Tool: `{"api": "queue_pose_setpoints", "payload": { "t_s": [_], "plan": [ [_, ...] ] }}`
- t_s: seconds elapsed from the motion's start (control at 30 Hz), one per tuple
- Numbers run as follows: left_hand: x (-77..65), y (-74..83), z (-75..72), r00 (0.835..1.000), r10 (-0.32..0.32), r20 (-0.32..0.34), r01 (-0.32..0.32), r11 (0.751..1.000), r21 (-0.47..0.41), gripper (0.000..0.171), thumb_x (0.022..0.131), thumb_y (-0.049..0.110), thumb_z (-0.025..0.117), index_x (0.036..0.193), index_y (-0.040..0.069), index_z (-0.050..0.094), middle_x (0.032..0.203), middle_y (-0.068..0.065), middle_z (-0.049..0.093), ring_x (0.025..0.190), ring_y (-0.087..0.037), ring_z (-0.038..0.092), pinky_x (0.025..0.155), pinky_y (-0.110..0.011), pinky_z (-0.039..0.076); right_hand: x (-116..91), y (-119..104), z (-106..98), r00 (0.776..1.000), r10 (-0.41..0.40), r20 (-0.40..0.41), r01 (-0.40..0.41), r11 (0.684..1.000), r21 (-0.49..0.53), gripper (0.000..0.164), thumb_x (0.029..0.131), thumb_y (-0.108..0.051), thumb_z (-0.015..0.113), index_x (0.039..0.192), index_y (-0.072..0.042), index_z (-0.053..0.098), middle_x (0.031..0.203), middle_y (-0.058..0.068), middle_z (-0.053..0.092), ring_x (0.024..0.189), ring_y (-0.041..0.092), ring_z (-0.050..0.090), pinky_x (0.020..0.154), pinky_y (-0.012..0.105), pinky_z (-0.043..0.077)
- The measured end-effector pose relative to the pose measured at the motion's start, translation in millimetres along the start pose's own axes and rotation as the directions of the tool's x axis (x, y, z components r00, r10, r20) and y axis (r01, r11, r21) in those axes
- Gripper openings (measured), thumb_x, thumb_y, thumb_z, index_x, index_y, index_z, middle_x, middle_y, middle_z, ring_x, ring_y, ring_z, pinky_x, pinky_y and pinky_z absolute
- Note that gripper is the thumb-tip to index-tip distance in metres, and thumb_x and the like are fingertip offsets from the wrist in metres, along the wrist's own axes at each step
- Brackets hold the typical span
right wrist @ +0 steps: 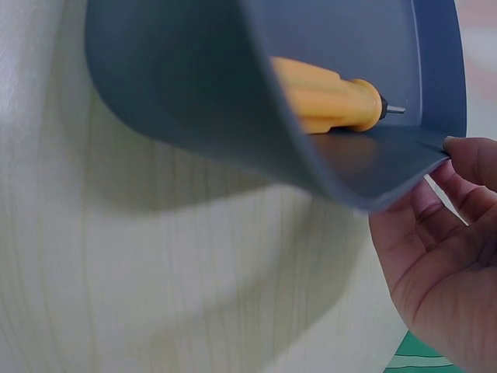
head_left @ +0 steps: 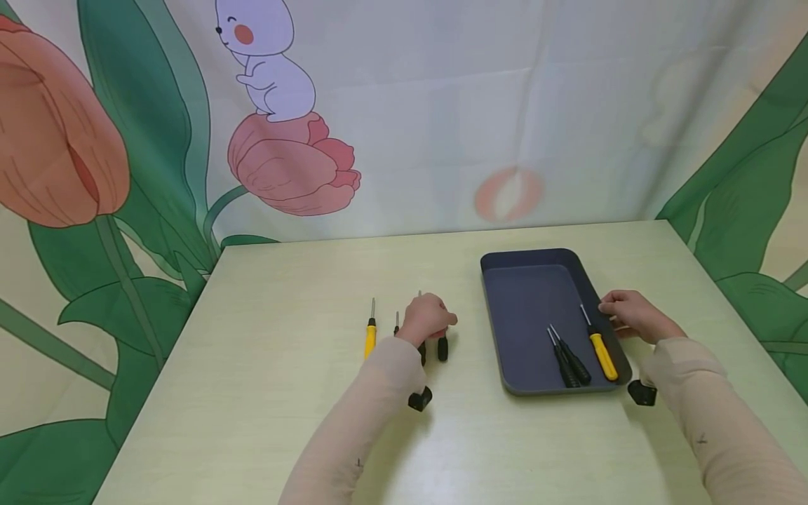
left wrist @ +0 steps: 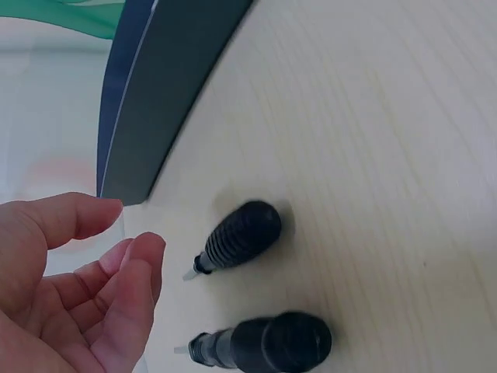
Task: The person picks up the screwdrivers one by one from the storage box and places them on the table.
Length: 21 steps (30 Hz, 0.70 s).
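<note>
My left hand [head_left: 426, 319] hovers over a row of screwdrivers on the table. In the left wrist view its thumb and fingers are bent with a gap between them and hold nothing. Closest to it are a black screwdriver with a ribbed handle [left wrist: 245, 233] and a thicker black screwdriver [left wrist: 287, 342]. A yellow screwdriver [head_left: 370, 338] lies left of the hand; another screwdriver's tip [head_left: 397, 320] shows beside the wrist. My right hand [head_left: 640, 317] pinches the right rim of a dark blue-grey tray [head_left: 520, 308]. Inside it lie two black screwdrivers [head_left: 569, 361] and a yellow-handled screwdriver [head_left: 604, 355].
The pale wooden table [head_left: 252, 393] ends at the back against a printed curtain [head_left: 429, 126]. Small black devices sit beneath both wrists, the left one [head_left: 419, 399] and the right one [head_left: 642, 393]. The tray stands right of the loose screwdrivers.
</note>
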State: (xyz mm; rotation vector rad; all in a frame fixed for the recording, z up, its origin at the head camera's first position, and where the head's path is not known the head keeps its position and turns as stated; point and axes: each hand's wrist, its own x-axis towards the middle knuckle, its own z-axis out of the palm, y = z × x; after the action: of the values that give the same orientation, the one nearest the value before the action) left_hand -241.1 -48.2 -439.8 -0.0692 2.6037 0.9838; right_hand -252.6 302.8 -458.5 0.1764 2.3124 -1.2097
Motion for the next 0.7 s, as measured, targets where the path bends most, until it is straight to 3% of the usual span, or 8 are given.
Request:
{"api": "queue_pose_setpoints", "payload": {
  "t_s": [0.2, 0.4, 0.7],
  "plan": [
    [-3.4, 6.8, 6.3, 1.000, 0.008, 0.028, -0.005, 0.993, -0.122, 0.015, 0.078, 0.015, 0.062, 0.067, 0.006, 0.058, 0.052, 0.000, 0.054, 0.046, -0.012, 0.053, 0.055, -0.027, 0.051, 0.3, 0.9, -0.3, 1.000, 0.004, 0.000, -0.004, 1.000, -0.002, 0.027, 0.094, -0.017, 0.034, 0.109, 0.005, 0.040, 0.095, 0.010, 0.048, 0.077, 0.016, 0.053, 0.068, 0.029, 0.049],
    [-4.7, 13.0, 14.4, 0.998, 0.009, 0.064, 0.005, 0.977, -0.215, 0.015, 0.078, 0.015, 0.062, 0.081, 0.001, 0.062, 0.061, -0.004, 0.059, 0.056, -0.016, 0.061, 0.061, -0.029, 0.053, 1.9, 2.6, -1.0, 1.000, 0.007, -0.003, -0.007, 1.000, 0.003, 0.027, 0.093, -0.016, 0.034, 0.108, 0.005, 0.040, 0.093, 0.009, 0.049, 0.077, 0.016, 0.053, 0.068, 0.029, 0.049],
    [-4.2, 18.1, 28.0, 0.991, 0.040, 0.131, 0.010, 0.934, -0.356, 0.012, 0.080, 0.016, 0.062, 0.079, 0.005, 0.060, 0.064, -0.003, 0.059, 0.053, -0.010, 0.055, 0.058, -0.026, 0.052, 2.7, 3.5, -0.8, 1.000, 0.007, -0.006, -0.007, 1.000, 0.013, 0.027, 0.093, -0.017, 0.035, 0.109, 0.004, 0.041, 0.092, 0.008, 0.051, 0.077, 0.016, 0.053, 0.067, 0.029, 0.048]
  ]
}}
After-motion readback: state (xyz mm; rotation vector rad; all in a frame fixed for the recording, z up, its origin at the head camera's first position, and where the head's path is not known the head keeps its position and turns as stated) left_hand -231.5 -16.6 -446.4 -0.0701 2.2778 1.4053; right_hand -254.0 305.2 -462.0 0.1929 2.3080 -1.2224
